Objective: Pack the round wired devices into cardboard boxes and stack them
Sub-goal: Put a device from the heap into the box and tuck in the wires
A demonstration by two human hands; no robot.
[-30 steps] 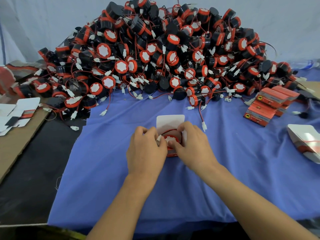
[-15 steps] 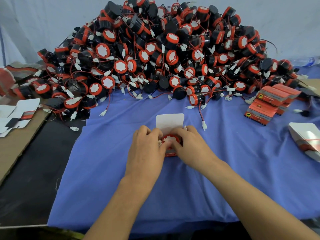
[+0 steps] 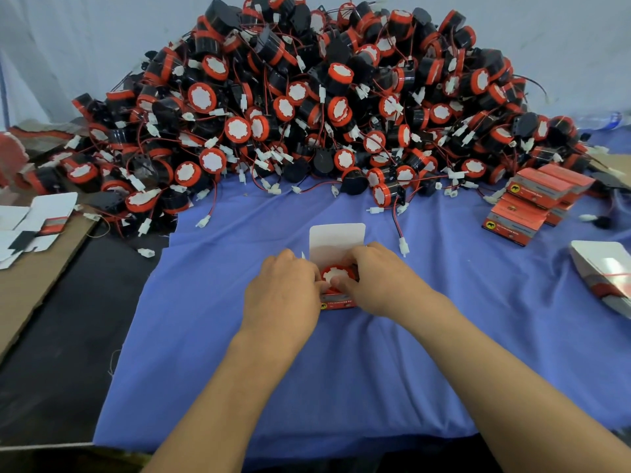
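A wide blue fabric cloth [image 3: 341, 370] covers most of the work surface. Across its far edge rises a big heap of round black-and-red wired devices [image 3: 324, 107], their white connectors spilling forward onto the cloth. A flat brown cardboard sheet [image 3: 30, 285] lies at the left edge, and white unfolded box blanks [image 3: 34, 220] rest on its far end. More white folded blanks [image 3: 604, 268] sit at the right edge. A stack of closed orange-red cardboard boxes [image 3: 532, 203] stands on the cloth at the right foot of the heap.

Both bare forearms reach in from the bottom and converge at the middle of the cloth, wrists low and knuckles up. The left hand [image 3: 283, 295] has its fingers curled round the left side of a small open orange-red cardboard box [image 3: 336, 240], whose white lid flap stands up behind the hands. The right hand [image 3: 379, 281] curls over the box's right side, its thumb laid on the white face of one round red-rimmed wired device [image 3: 336, 274]. That device sits inside the box, face up, between the two hands. The box rests on the cloth, well apart from the stack.
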